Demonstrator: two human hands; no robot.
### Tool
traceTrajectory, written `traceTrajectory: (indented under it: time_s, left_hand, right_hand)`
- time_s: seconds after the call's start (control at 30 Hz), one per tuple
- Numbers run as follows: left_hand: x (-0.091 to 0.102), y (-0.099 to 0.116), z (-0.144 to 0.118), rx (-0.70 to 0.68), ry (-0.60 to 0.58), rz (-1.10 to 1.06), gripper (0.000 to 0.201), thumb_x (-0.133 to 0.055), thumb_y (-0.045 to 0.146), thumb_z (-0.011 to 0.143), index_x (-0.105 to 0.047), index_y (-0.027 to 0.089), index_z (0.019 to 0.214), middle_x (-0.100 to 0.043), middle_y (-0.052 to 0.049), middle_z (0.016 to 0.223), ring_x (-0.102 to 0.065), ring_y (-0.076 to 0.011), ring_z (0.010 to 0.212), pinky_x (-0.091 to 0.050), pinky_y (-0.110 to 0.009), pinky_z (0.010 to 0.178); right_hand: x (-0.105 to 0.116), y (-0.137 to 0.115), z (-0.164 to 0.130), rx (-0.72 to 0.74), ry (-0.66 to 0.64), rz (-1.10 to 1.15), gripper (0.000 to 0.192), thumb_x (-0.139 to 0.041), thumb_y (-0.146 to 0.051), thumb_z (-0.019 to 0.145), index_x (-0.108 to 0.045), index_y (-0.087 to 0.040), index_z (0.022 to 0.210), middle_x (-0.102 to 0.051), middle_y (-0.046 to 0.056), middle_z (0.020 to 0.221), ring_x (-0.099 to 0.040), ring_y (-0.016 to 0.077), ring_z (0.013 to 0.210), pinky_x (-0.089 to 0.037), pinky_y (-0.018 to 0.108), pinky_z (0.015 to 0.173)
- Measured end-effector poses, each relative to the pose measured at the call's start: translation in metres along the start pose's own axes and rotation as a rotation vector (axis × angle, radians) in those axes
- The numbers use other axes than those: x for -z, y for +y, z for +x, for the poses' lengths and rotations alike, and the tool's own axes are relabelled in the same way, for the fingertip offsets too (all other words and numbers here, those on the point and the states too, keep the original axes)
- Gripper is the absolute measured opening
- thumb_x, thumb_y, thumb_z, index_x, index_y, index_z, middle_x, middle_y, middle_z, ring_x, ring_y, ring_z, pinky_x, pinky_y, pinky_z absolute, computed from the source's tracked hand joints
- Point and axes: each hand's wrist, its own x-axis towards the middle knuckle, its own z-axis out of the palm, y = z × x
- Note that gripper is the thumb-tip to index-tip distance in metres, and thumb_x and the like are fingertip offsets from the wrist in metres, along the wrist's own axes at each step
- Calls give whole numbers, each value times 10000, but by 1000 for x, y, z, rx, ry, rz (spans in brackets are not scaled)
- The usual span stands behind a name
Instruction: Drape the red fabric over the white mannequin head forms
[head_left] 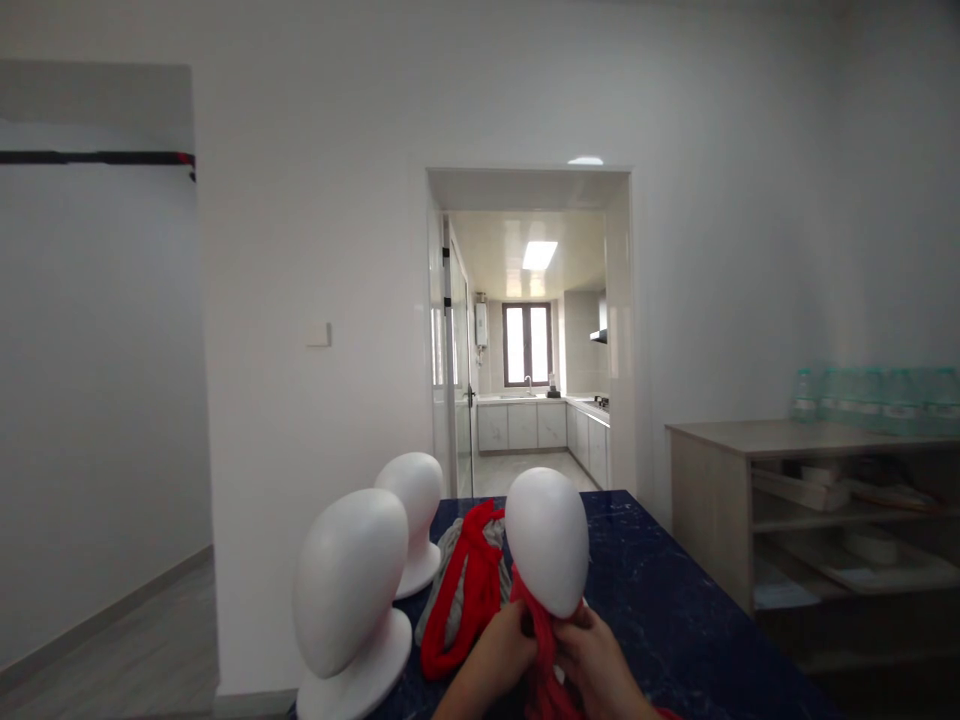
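Both my hands, left hand (501, 640) and right hand (592, 650), close on soft red scarf (541, 640) at the neck of the mannequin head (547, 540) above them; limp cloth, best gripped bunched. Two more heads (352, 590) stand left.

White walls (315, 230), kitchen doorway (529, 330), wooden shelf unit (787, 440)
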Motion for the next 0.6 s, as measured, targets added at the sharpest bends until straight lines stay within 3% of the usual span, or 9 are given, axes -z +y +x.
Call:
traceTrajectory:
  time_s: [0.1,0.23,0.43,0.6]
  left_hand:
    - [-4,1,-2,-59,8,4,469,-746,180,767,-704,140,1233,-843,-134,1130,-802,-304,1002,-618,-396,903]
    - [-11,6,-5,-77,83,42,456,-689,145,795,-688,136,1251,-830,-161,1189,-795,-294,1045,-603,-383,957]
    - [-18,16,-9,-60,114,132,351,-662,93,751,-770,122,1083,-856,-138,1089,-796,-271,945,-599,-336,885]
    - [-18,24,-10,-20,129,181,266,-644,68,722,-802,122,929,-864,-109,972,-776,-254,858,-568,-308,796]
  right_hand:
    - [-4,1,-2,-29,-2,42,470,-853,-212,553,-701,-189,997,-804,45,770,-781,282,724,-522,303,576]
    - [-2,10,4,60,72,52,642,-889,-176,479,-619,-234,1058,-825,38,858,-806,309,843,-601,365,736]
    - [4,22,15,157,169,-108,744,-859,-124,444,-533,-262,1099,-816,41,951,-803,316,893,-612,403,796]
    - [6,21,18,194,169,-195,686,-814,-140,457,-533,-246,1075,-805,48,906,-799,319,869,-618,407,796]
